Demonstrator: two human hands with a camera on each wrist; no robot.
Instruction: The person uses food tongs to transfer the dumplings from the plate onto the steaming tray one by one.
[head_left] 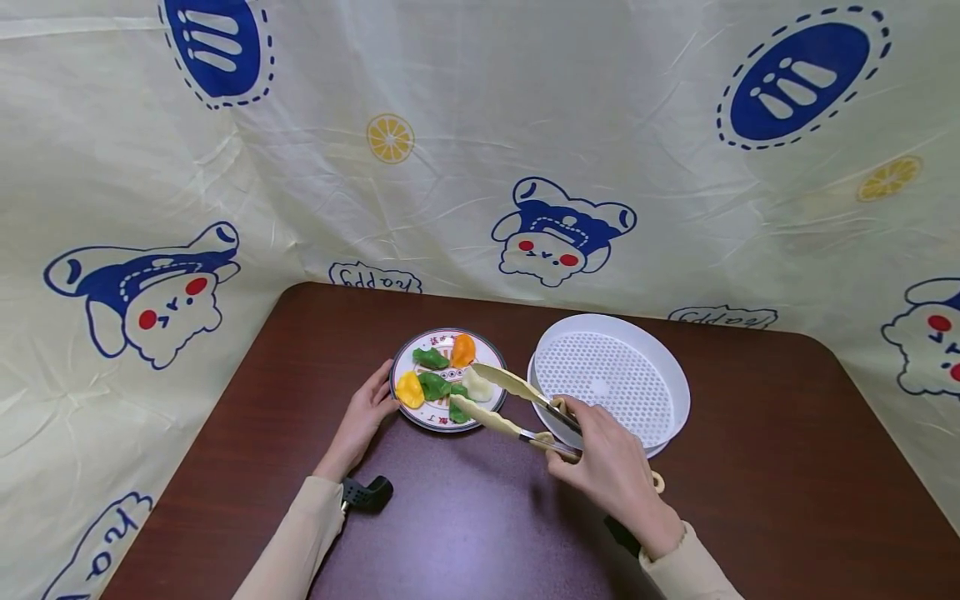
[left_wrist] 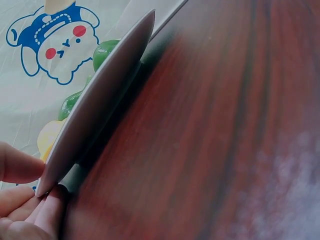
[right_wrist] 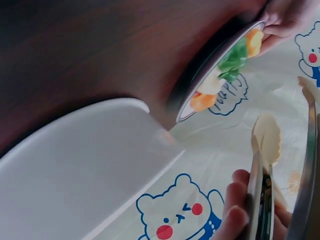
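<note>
My left hand (head_left: 363, 421) pinches the left rim of a round patterned plate (head_left: 437, 426), thumb above and fingers beneath in the left wrist view. On the plate lie several small dumpling-shaped pieces: a yellow piece (head_left: 409, 390), an orange piece (head_left: 463, 350), a white piece (head_left: 477, 385) and green pieces (head_left: 431, 359). With my right hand (head_left: 609, 465) I hold metal tongs (head_left: 487, 415) with cream scalloped tips. Their two arms stand spread, the tips over the plate's right side beside the white piece, nothing gripped between them.
A white round steamer basket (head_left: 600, 379) with a perforated base stands right of the plate, resting on another white rim. My right hand overlaps its near edge in the head view. The brown table (head_left: 787, 450) meets a printed cloth (head_left: 450, 217) at its far edge.
</note>
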